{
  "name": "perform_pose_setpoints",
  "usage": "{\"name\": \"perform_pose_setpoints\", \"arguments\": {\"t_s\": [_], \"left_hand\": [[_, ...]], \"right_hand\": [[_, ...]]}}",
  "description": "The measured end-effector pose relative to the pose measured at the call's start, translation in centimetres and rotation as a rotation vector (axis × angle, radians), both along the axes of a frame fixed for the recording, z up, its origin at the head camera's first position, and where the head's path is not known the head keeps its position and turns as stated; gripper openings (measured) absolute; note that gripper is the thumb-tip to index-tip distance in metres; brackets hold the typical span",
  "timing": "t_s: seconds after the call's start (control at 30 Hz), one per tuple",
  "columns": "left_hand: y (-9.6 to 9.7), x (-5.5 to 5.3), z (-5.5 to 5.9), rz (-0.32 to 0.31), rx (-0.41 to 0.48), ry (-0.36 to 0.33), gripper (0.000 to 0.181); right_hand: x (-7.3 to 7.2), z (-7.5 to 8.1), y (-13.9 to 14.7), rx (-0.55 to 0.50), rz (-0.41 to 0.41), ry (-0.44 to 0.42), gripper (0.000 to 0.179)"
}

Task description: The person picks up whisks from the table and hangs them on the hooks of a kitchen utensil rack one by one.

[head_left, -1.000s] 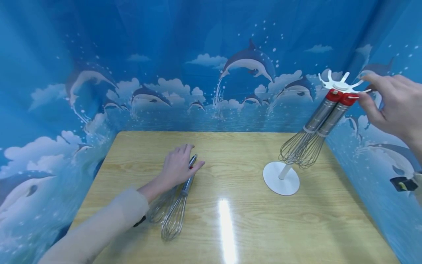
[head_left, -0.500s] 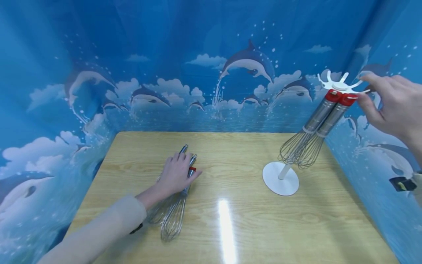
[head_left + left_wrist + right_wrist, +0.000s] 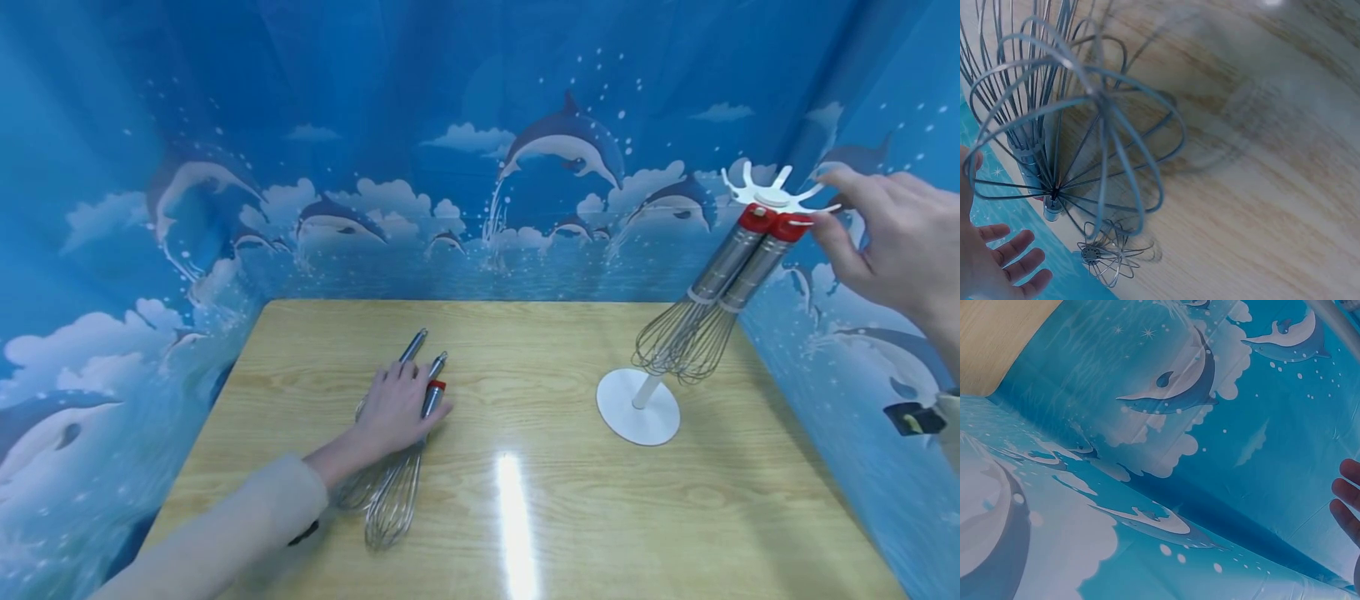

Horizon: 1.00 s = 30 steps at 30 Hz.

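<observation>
My left hand (image 3: 392, 410) lies over several wire whisks on the wooden table, fingers loosely extended. Under its thumb side runs a whisk (image 3: 393, 500) with a steel handle and a red end. Two other steel handle ends (image 3: 415, 343) stick out beyond the fingers. In the left wrist view the wire loops (image 3: 1100, 106) fill the near part, with the spread fingers (image 3: 1019, 244) at lower left. My right hand (image 3: 900, 229) pinches an arm of the white utensil stand (image 3: 772, 197) between thumb and forefinger. Two red-topped whisks (image 3: 723, 271) hang from that stand, heads down.
The stand's round white base (image 3: 639, 408) sits on the right of the wooden table (image 3: 570, 350). Blue dolphin-print curtains (image 3: 450, 125) close in the back and both sides. A bright light reflection (image 3: 517, 525) crosses the tabletop near the front.
My left hand has slid a little back toward me and left over the whisks, uncovering the red handle end and another steel handle end. The right hand and stand stay put.
</observation>
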State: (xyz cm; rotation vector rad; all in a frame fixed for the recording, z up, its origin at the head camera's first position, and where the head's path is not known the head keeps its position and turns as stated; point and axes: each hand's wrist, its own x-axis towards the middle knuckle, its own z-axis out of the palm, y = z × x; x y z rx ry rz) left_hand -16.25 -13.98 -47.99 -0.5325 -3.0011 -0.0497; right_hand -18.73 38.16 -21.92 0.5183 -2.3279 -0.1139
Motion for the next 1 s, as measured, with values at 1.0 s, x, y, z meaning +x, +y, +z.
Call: {"name": "perform_pose_setpoints", "arguments": {"t_s": [1.0], "left_hand": [[-0.4,1.2,-1.9,-0.025,-0.097,0.034,0.065]], "right_hand": [[0.0,0.0,0.0,0.003,0.003,0.006,0.075]]}}
